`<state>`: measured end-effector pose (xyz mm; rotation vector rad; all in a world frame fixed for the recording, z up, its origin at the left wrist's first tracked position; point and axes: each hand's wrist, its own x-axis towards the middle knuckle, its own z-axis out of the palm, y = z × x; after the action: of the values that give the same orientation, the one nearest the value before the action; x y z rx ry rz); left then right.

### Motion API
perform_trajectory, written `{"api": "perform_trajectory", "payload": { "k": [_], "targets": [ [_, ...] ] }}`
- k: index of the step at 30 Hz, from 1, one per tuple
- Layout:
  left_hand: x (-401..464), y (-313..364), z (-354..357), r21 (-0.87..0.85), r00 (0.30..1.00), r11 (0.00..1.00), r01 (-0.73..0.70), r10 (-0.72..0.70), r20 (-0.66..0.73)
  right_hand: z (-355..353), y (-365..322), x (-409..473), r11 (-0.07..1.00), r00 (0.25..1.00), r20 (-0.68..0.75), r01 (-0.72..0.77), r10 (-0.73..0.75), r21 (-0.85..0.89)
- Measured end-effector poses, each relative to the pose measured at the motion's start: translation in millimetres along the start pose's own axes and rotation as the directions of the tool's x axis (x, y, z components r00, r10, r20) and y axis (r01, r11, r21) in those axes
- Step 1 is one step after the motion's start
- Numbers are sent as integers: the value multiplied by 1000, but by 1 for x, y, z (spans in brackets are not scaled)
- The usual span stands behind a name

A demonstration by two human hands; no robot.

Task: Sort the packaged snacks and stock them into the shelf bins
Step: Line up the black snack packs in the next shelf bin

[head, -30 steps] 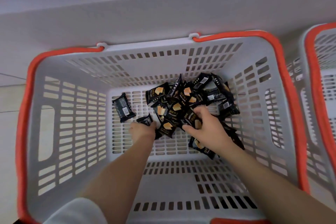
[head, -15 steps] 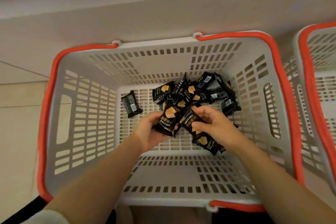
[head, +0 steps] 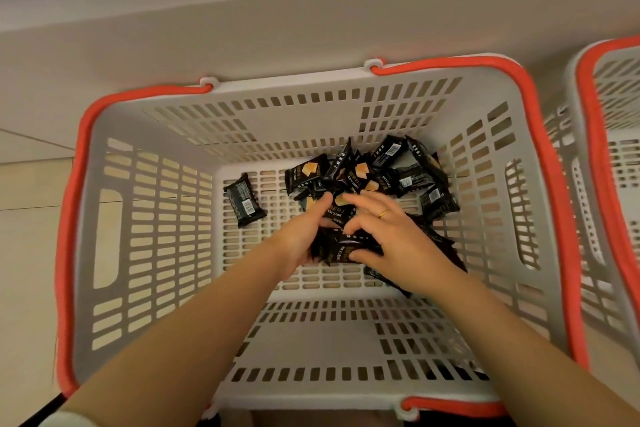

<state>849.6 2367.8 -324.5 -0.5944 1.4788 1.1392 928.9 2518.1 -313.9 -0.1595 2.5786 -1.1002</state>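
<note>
A grey slotted basket [head: 145, 288] with an orange rim stands on the floor below me. Several black snack packets with a gold cake picture lie in a pile [head: 398, 173] at its far right corner. One packet [head: 245, 200] lies alone to the left. Both my arms reach down inside. My left hand [head: 302, 232] and my right hand [head: 388, 239] are pressed close together, and between them they grip a bunch of the black packets [head: 341, 251]. A gold ring shows on my right hand.
A second grey basket [head: 609, 135] with an orange rim stands close on the right, its inside mostly out of view. A pale wall base runs behind both baskets. Light floor tiles [head: 31, 253] lie to the left.
My hands have drawn closer together and gathered more packets between them. The view has pulled back, so more of the basket's near wall shows.
</note>
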Motion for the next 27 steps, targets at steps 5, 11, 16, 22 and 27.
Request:
{"api": "perform_trajectory", "payload": {
  "k": [5, 11, 16, 22, 27],
  "targets": [
    [4, -3, 4, -152, 999, 988, 26, -20, 45, -1, 6, 4, 982, 972, 168, -179, 167, 63],
    [22, -29, 1, 420, 811, 876, -238, 417, -411, 2, 27, 7, 625, 836, 169, -509, 522, 592],
    [45, -43, 9, 828, 805, 560, -26, 503, -315, 6, 33, 8, 213, 646, 261, -560, 717, 801],
    [59, -44, 18, 780, 810, 625, -18, 466, -356, 14, 36, 10, 239, 610, 305, -649, 731, 722],
    [59, -58, 7, 904, 833, 421, -74, 524, -176, 19, 38, 12, 226, 598, 298, -645, 744, 729]
  ]
}}
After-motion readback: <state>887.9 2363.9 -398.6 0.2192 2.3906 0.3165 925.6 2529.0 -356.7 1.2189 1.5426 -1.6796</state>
